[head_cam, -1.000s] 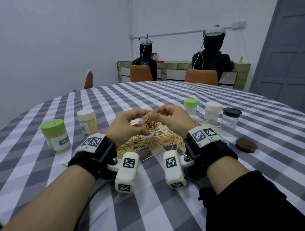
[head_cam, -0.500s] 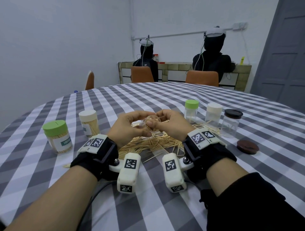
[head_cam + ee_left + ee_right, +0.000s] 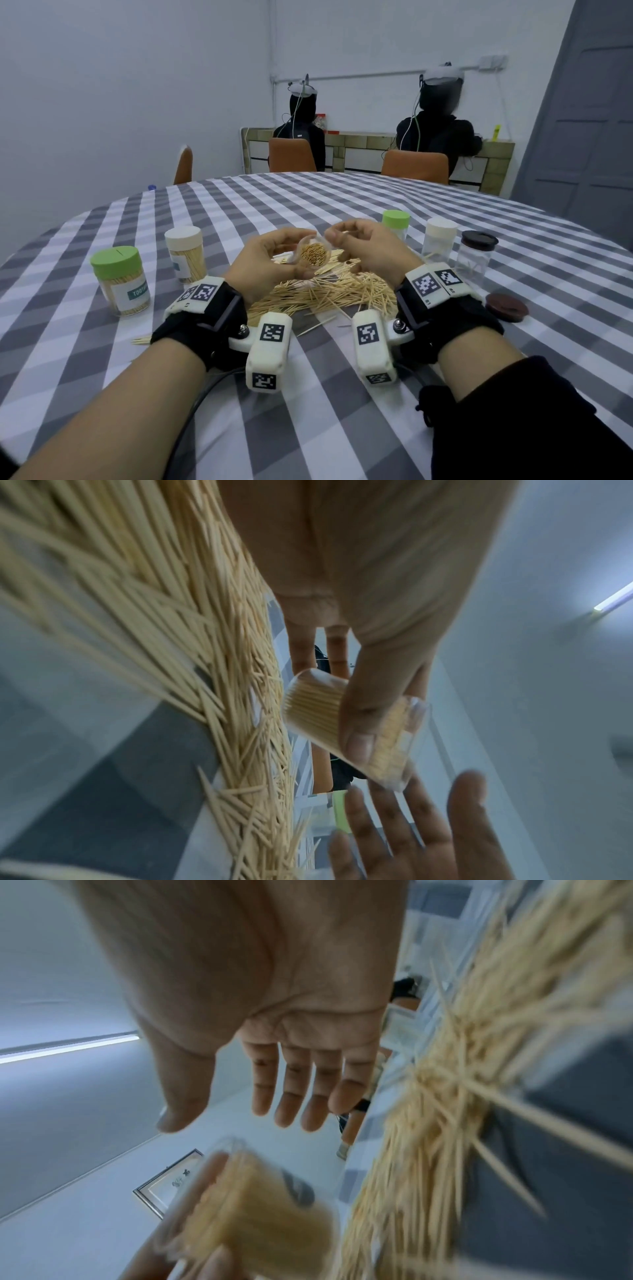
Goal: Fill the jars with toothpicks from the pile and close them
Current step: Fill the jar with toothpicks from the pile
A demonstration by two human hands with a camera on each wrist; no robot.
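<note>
1. Holding the open jar (image 3: 312, 254) in our left hand (image 3: 265, 263), its grip curled round the wall, mouth tilted toward us to check the fill above the pile (image 3: 329, 293).
2. Our right hand (image 3: 371, 250) hangs beside it, fingers slack, empty.
3. Lid (image 3: 507, 306) waits on the bench (image 3: 342, 205).

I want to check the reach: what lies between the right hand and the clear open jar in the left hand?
Only a narrow bare gap: the right hand, fingers straight, holds nothing beside the clear open jar of toothpicks; the right wrist view shows it.
</note>
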